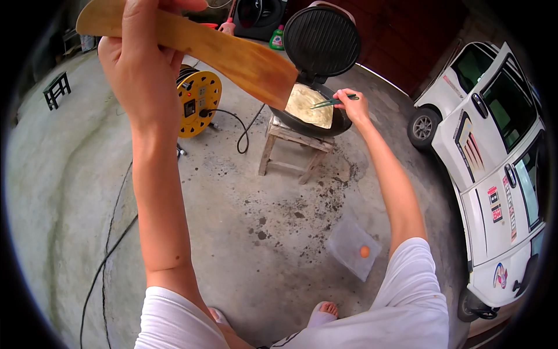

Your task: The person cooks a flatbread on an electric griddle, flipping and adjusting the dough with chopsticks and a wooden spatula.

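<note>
Raised close to the camera, my left hand (142, 64) is closed around a wooden spatula (232, 61), whose flat blade points right and overlaps the pan's edge in this view. My right hand (353, 106) grips a thin dark-green pronged utensil (327, 103), its tips at the surface of a pale round flatbread (306, 111). Under the bread is the black lower pan of an electric griddle (343, 124). Its ribbed lid (321, 41) stands open behind. The spatula blade hides the bread's left side.
A worn wooden stool (296, 136) supports the griddle. Left of it stands a yellow cable reel (200, 104) with black cords across the concrete. A clear plastic bag (347, 241) with an orange-brown egg (364, 251) lies on the floor. A white van (494, 145) is parked at right.
</note>
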The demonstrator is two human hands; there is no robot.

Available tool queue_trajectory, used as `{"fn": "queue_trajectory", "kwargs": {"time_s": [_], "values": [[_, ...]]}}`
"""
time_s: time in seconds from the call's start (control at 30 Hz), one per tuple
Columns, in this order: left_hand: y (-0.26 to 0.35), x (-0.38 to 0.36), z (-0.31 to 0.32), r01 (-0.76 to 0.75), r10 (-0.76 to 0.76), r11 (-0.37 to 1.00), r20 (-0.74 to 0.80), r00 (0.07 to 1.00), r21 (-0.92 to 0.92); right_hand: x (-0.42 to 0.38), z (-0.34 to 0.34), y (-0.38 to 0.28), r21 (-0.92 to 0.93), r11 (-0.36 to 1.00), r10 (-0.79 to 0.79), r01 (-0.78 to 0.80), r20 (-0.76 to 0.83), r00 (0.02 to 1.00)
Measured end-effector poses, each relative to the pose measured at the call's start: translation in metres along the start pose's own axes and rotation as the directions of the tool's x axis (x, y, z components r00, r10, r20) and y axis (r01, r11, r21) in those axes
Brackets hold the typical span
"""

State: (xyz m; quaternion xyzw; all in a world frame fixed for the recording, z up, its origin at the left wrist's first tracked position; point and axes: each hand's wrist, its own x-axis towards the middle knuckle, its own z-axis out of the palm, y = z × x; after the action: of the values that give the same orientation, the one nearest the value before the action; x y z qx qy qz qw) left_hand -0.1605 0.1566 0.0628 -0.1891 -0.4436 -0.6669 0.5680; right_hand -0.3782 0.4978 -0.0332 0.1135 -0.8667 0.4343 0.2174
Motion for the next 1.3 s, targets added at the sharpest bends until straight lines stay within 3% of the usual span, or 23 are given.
{"fn": "queue_trajectory", "kwargs": {"time_s": [0.03, 0.17, 0.3, 0.63, 0.73, 0.93, 1.13, 1.3], "values": [[-0.001, 0.0, 0.0, -0.01, 0.01, 1.0, -0.001, 1.0, -0.001, 0.001, -0.001, 0.002, -0.078, 0.997, -0.016, 0.014, -0.021, 1.0], [0.0, 0.001, -0.001, 0.012, -0.012, 1.0, 0.008, 1.0, 0.003, -0.001, -0.02, -0.002, 0.036, 0.999, -0.013, 0.016, -0.087, 0.996], [-0.002, 0.0, 0.001, -0.002, 0.002, 1.0, 0.001, 1.0, 0.003, -0.016, -0.043, -0.004, -0.056, 0.998, 0.013, -0.017, -0.069, 0.998], [-0.01, -0.006, 0.012, 0.009, -0.009, 1.0, -0.001, 1.0, -0.023, -0.045, -0.074, -0.003, 0.035, 0.997, 0.068, -0.066, -0.06, 0.996], [-0.011, -0.011, 0.021, 0.032, -0.033, 0.999, -0.008, 0.999, -0.041, -0.055, -0.078, 0.001, -0.023, 0.993, 0.117, -0.118, -0.038, 0.992], [-0.004, -0.023, 0.046, 0.001, -0.001, 0.999, 0.01, 1.0, -0.04, -0.067, -0.09, 0.003, 0.331, 0.941, 0.082, -0.063, -0.044, 0.996], [0.004, -0.042, 0.071, 0.019, -0.017, 1.0, 0.108, 0.994, -0.023, -0.083, -0.094, 0.031, 0.26, 0.965, 0.026, 0.019, -0.17, 0.985], [0.008, -0.05, 0.076, 0.05, -0.05, 0.999, 0.129, 0.99, 0.0, -0.087, -0.077, 0.036, 0.26, 0.966, 0.034, 0.005, -0.145, 0.989]]}}
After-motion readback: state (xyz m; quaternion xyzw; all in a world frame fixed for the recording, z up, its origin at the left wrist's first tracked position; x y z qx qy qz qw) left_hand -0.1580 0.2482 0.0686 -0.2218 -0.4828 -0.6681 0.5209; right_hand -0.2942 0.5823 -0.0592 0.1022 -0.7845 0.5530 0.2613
